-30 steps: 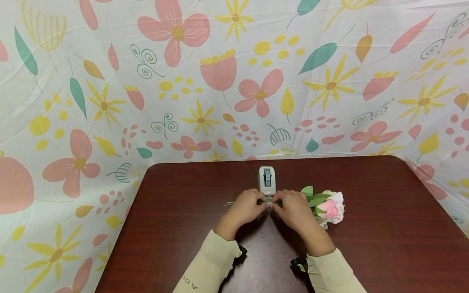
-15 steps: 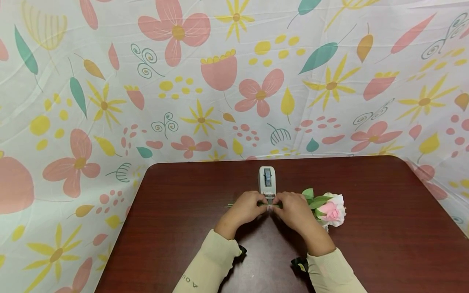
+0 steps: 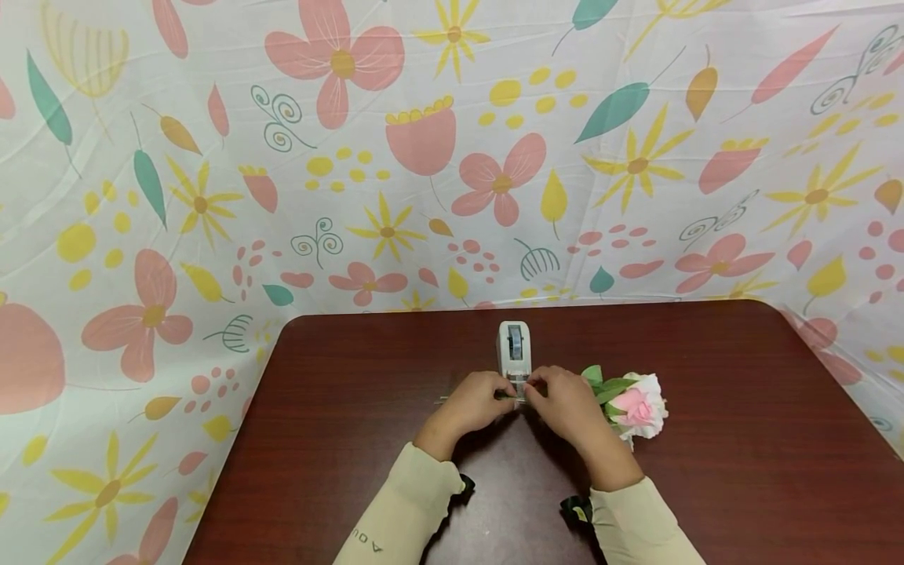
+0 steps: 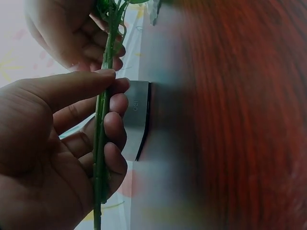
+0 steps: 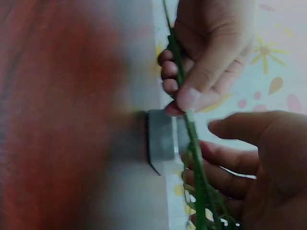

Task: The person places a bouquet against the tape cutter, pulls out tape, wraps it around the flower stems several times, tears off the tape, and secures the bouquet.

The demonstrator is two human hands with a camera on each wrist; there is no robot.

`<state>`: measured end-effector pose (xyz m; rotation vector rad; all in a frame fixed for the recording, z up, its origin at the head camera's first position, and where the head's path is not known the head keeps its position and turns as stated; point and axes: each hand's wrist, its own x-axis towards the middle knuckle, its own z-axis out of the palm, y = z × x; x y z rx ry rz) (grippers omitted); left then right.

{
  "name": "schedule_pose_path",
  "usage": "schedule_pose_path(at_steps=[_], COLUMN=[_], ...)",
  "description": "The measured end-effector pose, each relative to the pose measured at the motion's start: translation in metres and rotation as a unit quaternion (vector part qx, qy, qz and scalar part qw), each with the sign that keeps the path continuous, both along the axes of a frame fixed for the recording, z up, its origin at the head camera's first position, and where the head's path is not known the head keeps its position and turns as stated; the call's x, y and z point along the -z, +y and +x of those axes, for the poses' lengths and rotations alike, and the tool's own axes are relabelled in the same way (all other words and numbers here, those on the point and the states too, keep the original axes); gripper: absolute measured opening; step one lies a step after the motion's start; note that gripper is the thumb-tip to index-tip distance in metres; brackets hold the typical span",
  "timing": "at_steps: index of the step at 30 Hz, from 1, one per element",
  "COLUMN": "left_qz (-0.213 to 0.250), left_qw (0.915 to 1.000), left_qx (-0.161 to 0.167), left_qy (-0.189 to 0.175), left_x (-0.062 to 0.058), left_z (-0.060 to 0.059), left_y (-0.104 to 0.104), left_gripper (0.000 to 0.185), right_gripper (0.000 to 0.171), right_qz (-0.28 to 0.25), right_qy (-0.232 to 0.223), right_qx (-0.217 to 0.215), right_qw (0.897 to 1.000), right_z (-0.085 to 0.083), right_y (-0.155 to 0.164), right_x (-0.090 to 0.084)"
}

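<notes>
Between thumb and fingers, my left hand [image 3: 472, 404] holds a bundle of thin green stems [image 4: 100, 139], which lies crosswise in front of the tape dispenser [image 3: 514, 349]. My right hand [image 3: 570, 404] is close beside it along the same stems. In the right wrist view, its thumb stands apart from the stems while its loosely bent fingers lie behind them. At the bundle's right end is a pink and white rose [image 3: 639, 408] with green leaves [image 3: 609, 388]. Much of the stems is hidden behind the hands in the head view.
A dark reddish wooden table [image 3: 339, 439] carries everything. Behind it and to the left hangs a white cloth [image 3: 424, 235] printed with flowers and leaves. The dispenser's grey front [image 5: 162, 134] stands right past the fingertips.
Both hands have drawn the stems slightly away from the dispenser, toward the person. The right thumb and fingertips, close together at the stems before, have parted. The rose has shifted slightly right and nearer.
</notes>
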<state>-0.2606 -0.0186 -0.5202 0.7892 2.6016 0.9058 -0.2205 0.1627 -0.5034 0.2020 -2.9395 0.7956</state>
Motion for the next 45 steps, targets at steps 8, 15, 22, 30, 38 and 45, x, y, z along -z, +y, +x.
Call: schedule_pose_path(at_steps=[8,15,22,30,38,45], left_qz=[0.016,0.017,0.023,0.035,0.052,0.061], left_qw=[0.9999,0.9998,0.9996,0.9985,0.997,0.996], left_qx=[-0.001,-0.004,-0.012,-0.025,-0.033,-0.037], left_qy=[0.003,0.012,-0.004,-0.034,-0.047,-0.053], left_x=[0.004,0.008,0.013,0.014,0.016,0.018], left_z=[-0.001,-0.001,-0.002,-0.005,-0.006,-0.007], left_y=[0.001,0.002,0.001,0.0,-0.001,-0.001], left_gripper=[0.009,0.01,0.01,0.012,0.01,0.009], right_gripper=[0.034,0.033,0.028,0.027,0.025,0.024], right_qz=[-0.015,-0.013,-0.049,-0.085,-0.085,-0.072], right_qy=[0.057,0.016,-0.019,-0.054,-0.052,-0.051], right_qx=[0.039,0.039,0.054,0.069,0.075,0.075], right_qw=[0.997,0.999,0.997,0.993,0.992,0.993], right_z=[-0.007,-0.013,-0.017,-0.021,-0.022,-0.022], right_y=[-0.007,-0.012,-0.015,-0.015,-0.016,-0.017], right_x=[0.012,0.015,0.015,0.013,0.014,0.016])
